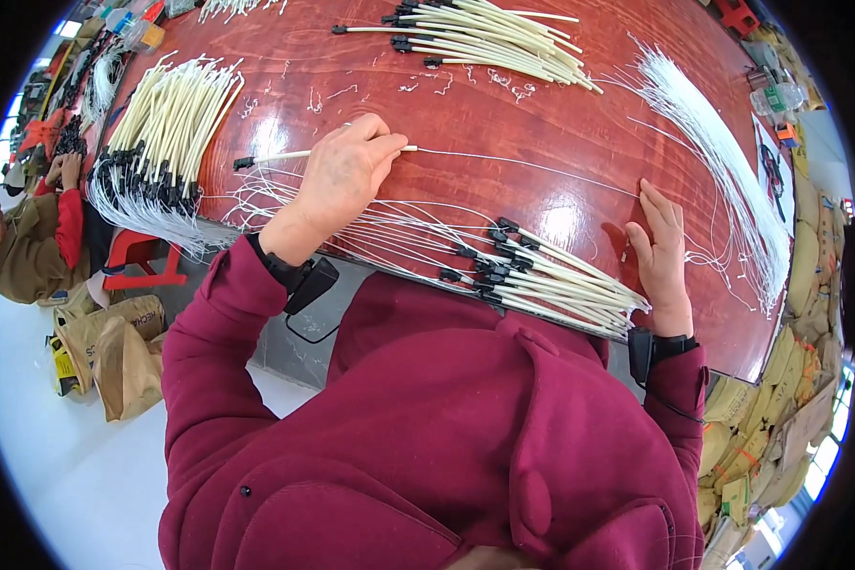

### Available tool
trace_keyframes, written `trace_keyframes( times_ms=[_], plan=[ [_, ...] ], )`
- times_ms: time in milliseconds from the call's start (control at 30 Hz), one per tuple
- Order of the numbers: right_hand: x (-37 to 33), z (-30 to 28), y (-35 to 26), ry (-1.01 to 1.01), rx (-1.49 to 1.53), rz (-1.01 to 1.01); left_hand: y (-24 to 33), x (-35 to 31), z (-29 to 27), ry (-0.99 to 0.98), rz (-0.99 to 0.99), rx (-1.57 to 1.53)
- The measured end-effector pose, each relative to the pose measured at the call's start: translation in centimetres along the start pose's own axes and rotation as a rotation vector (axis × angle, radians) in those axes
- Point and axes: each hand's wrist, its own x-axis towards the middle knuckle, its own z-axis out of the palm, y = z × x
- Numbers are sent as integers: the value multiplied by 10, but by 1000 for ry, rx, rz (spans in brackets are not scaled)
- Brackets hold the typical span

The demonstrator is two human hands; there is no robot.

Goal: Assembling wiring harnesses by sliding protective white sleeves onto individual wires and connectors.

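My left hand (345,171) is closed around a thin cream tube (283,155) with a black clip-like end, held just over the red-brown table (503,109). From the tube's right end a thin white wire (522,162) runs across to my right hand (662,249). That hand rests on the table with thumb and fingers apart, its fingertips at the wire's far end. Between my hands, along the near table edge, lies a bundle of similar cream tubes (575,285) with black ends. Loose white wires (389,228) spread leftward from it, passing below my left wrist.
More cream tubes are piled at the left (176,114) and at the far side (489,38). A thick bunch of white wires (722,161) lies at the right. Wire scraps (342,92) dot the tabletop. Another person's hands (65,171) are at far left, near a red stool (142,261).
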Motion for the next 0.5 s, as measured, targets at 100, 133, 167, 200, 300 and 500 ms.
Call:
trace_keyframes(
  times_ms=[100, 133, 167, 200, 300, 500],
  plan=[
    [0, 0, 2, -1, 1, 1, 1, 0, 2, -32, 5, 9],
    [0, 0, 2, -1, 1, -1, 2, 1, 3, -34, 5, 8],
    [0, 0, 3, -2, 2, 0, 2, 1, 3, -31, -2, 11],
    [0, 0, 3, -4, -2, 0, 3, 2, 3, -27, -8, 15],
    [0, 0, 4, -8, -8, -2, 3, 3, 4, -22, -20, 12],
    [0, 1, 4, -3, -1, -3, 1, 4, 5, -11, -29, -10]
  ],
)
